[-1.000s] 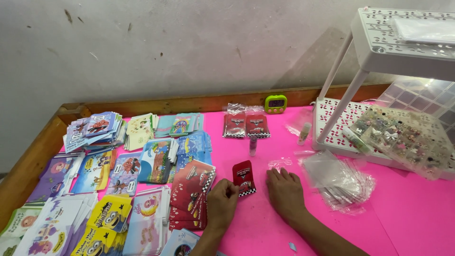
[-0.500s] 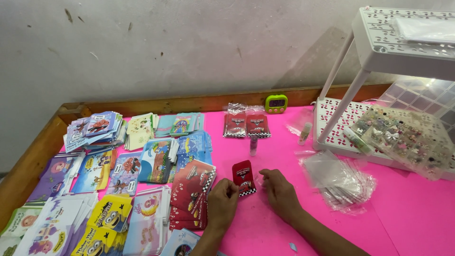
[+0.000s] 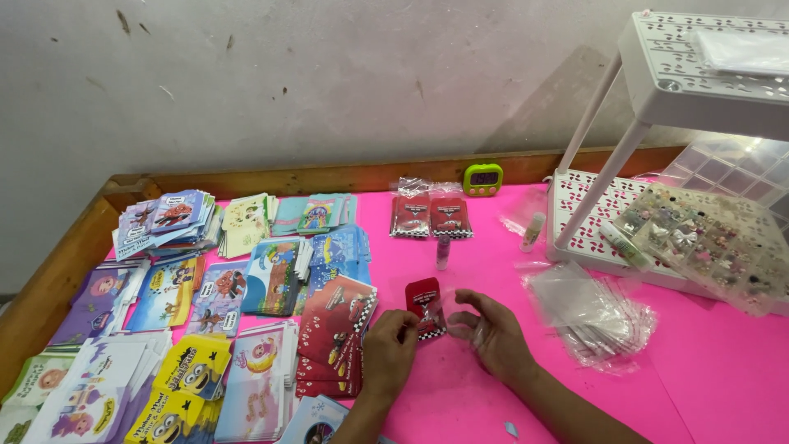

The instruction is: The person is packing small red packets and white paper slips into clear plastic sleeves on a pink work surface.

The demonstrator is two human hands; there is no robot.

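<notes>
Near the front edge of the pink surface [image 3: 493, 411], both hands meet over a small red card [image 3: 423, 301] with a chequered lower edge. Its long axis runs away from the person, the top end tipped slightly leftward towards the wall. The left hand [image 3: 388, 352] pinches the card's lower end, its fingers closed on it, though the exact contact is hidden behind the knuckles. The right hand [image 3: 493, 337] curls around a clear plastic sleeve [image 3: 457, 311] that is hard to make out against the pink; its fingers appear closed on the sleeve, whose edges mostly dissolve into glare. Whether the card is already partly inside the sleeve cannot be told. Both forearms are cut off at the bottom edge. To the left lie stacks of printed cards [image 3: 246, 288], the nearest ones cropped by the frame. A heap of clear bags [image 3: 592, 308] sits just right of the hands, beside a white rack [image 3: 707, 74] whose top runs out of view.
</notes>
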